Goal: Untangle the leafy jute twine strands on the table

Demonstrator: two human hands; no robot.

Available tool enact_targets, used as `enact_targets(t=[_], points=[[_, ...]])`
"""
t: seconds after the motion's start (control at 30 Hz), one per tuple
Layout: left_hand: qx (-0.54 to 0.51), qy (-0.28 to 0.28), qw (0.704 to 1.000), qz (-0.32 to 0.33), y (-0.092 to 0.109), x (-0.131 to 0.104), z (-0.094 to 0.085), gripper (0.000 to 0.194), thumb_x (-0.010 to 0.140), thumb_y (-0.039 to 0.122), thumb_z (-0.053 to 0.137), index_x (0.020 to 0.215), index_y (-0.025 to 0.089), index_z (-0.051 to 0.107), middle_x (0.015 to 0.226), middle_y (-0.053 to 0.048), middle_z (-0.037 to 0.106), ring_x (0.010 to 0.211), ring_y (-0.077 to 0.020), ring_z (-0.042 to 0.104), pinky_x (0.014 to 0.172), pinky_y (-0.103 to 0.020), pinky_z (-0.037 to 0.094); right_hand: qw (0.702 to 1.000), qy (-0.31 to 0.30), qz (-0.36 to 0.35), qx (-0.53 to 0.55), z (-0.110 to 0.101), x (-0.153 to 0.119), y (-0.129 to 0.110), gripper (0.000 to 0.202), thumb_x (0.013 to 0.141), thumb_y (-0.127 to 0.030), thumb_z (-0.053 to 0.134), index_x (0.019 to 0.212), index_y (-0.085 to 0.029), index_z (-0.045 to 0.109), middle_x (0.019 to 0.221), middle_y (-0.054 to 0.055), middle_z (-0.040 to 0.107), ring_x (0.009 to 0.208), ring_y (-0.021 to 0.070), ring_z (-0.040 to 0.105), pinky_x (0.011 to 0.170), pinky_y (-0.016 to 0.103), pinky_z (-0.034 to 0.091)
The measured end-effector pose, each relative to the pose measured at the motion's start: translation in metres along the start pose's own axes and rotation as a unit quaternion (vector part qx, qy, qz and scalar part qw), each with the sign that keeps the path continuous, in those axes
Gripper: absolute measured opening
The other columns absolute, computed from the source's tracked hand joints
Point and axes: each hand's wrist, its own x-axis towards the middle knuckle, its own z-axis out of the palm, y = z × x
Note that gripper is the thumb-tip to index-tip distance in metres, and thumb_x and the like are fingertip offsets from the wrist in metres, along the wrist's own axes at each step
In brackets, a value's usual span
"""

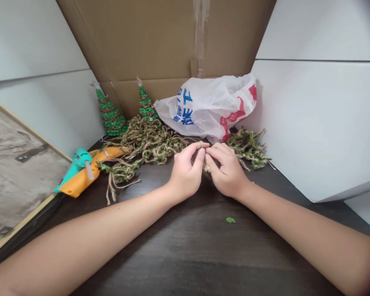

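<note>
My left hand and my right hand meet above the middle of the dark table, fingertips pinched close together. Between them they grip a piece of jute twine; a bit of it shows below the fingers, and most of it is hidden by the hands. Behind my left hand lies a big heap of knotted twine with green leaves worked into it. A smaller heap of leafy twine sits beyond my right hand.
A white plastic bag lies at the back, against a cardboard sheet. Two small green Christmas trees stand at the back left. An orange and teal glue gun lies at left. One loose green leaf rests on the dark table.
</note>
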Motion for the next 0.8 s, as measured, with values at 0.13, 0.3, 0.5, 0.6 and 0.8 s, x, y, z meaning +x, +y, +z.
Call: enact_targets(t=[0.13,0.3,0.5,0.6,0.8], points=[[0.015,-0.007,1.000,0.022,0.0031,-0.0010,0.0000,0.022,0.097,0.025,0.053,0.111,0.019,0.070,0.115,-0.007,0.074,0.109,-0.0206,0.068,0.101,-0.036,0.052,0.998,0.040,0.001,0.053,-0.0032,0.0004,0.0013,0.021,0.097,-0.025,0.045,0.081,-0.021,0.059,0.079,0.003,0.057,0.079,0.0191,0.053,0.076,0.038,0.039],[-0.021,-0.007,0.999,0.023,0.0062,-0.0029,-0.0012,0.018,0.098,0.026,0.053,0.101,0.018,0.068,0.102,-0.006,0.075,0.096,-0.0176,0.069,0.091,-0.031,0.054,0.996,0.040,0.023,0.079,-0.0032,0.0033,0.0038,0.024,0.096,-0.023,0.044,0.073,-0.021,0.053,0.075,0.002,0.053,0.075,0.0183,0.053,0.073,0.035,0.041],[-0.061,-0.022,0.998,-0.028,0.0019,-0.0020,-0.0016,0.022,0.100,0.028,0.044,0.092,0.019,0.062,0.091,-0.004,0.068,0.089,-0.0162,0.064,0.081,-0.029,0.052,0.995,0.031,0.017,0.092,-0.0013,0.0034,0.0036,0.019,0.095,-0.018,0.043,0.085,-0.021,0.058,0.087,0.004,0.064,0.084,0.0189,0.059,0.079,0.035,0.045],[-0.061,-0.024,0.998,-0.020,0.0011,-0.0011,-0.0016,0.027,0.100,0.028,0.041,0.089,0.018,0.063,0.084,-0.004,0.066,0.086,-0.0169,0.062,0.078,-0.029,0.051,0.997,0.024,0.013,0.077,-0.0004,0.0028,0.0052,0.020,0.094,-0.017,0.043,0.085,-0.021,0.060,0.086,0.004,0.064,0.085,0.0194,0.060,0.080,0.035,0.045],[-0.029,-0.001,0.999,-0.033,-0.0008,-0.0014,0.0010,0.010,0.097,0.026,0.051,0.091,0.019,0.057,0.085,-0.002,0.065,0.079,-0.0138,0.060,0.076,-0.027,0.049,0.998,0.023,0.031,0.049,0.0004,0.0019,0.0053,0.019,0.092,-0.016,0.044,0.085,-0.021,0.061,0.085,0.003,0.061,0.084,0.0199,0.058,0.078,0.036,0.043]])
